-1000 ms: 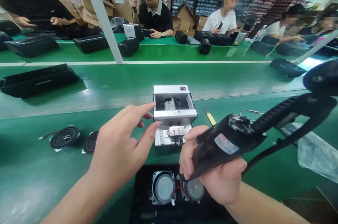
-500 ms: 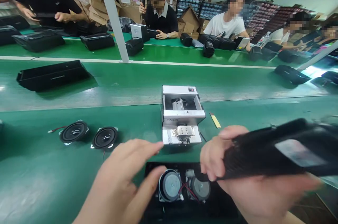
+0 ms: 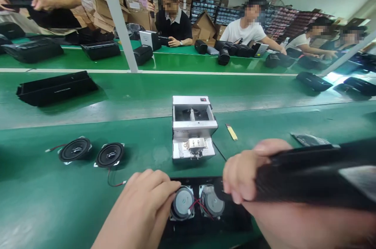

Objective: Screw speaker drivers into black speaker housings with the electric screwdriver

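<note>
My left hand (image 3: 147, 198) is closed at the left edge of a round speaker driver (image 3: 184, 202), its fingertips on the metal frame. The thumb is mostly hidden. Beside that driver sits a second speaker driver (image 3: 213, 202), magnet side up, with red and black wires between the two. Both lie on a black panel (image 3: 205, 231). My right hand (image 3: 243, 176) wraps round a thick black tool (image 3: 308, 178) with a silver label, which looks like an electric screwdriver. Its dark end points left, over the second driver; the tip is hard to make out.
Behind the panel stands a silver machine (image 3: 194, 127), with a yellow-handled cutter (image 3: 231, 132) to its right. Two loose speakers, one (image 3: 111, 155) trailing a wire, lie at left. A long black housing (image 3: 57, 88) rests farther back. Several co-workers sit or stand across the bench.
My left hand has gone from open to closed at the left driver's edge. The black tool has shifted slightly right and lower in view. The camera view has turned a little.
</note>
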{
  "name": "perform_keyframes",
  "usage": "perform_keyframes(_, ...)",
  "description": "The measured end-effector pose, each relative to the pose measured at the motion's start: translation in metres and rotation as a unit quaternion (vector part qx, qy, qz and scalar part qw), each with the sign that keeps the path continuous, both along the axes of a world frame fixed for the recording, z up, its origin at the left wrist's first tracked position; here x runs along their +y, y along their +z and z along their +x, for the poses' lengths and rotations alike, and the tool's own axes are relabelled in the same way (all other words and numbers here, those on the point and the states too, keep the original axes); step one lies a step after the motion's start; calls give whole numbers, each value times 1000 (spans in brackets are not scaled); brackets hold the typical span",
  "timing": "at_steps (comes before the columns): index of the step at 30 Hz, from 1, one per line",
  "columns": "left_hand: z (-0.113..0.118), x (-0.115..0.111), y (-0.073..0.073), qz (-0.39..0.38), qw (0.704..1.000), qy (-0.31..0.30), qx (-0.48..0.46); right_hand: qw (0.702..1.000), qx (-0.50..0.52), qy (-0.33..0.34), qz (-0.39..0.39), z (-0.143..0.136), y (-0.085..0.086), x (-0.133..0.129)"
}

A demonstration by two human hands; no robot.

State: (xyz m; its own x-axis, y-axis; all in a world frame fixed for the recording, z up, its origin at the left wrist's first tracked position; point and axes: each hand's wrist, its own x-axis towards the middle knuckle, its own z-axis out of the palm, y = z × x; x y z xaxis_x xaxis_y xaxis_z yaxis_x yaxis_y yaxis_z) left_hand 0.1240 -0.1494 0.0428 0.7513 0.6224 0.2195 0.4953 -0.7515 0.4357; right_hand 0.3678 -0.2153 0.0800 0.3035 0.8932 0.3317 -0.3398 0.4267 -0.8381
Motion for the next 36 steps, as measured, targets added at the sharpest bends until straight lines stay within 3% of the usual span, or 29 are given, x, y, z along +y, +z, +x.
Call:
perform_keyframes(4,4,6,-2,60,998,-26,12,998,11,47,41,3,-8,16)
perform_keyframes(8,18,7,0,92,993,-54,49,995,-35,86,39,15,-18,16)
perform_keyframes(12,24,13,5,108,991,-44,62,994,-6,104,30,3,-22,20)
perform_keyframes(17,17,19,3,68,998,5,-9,991,19,128,24,-27,-47,36)
perform_keyframes(22,3,16,-8,19,998,43,-34,985,-31,168,-7,-25,-68,38)
perform_keyframes(30,-22,20,-10,29,996,63,-63,990,-66,125,-28,-17,-50,29)
perform_keyframes(36,-26,22,-8,35,995,65,-71,990,-88,109,-31,-12,-35,30)
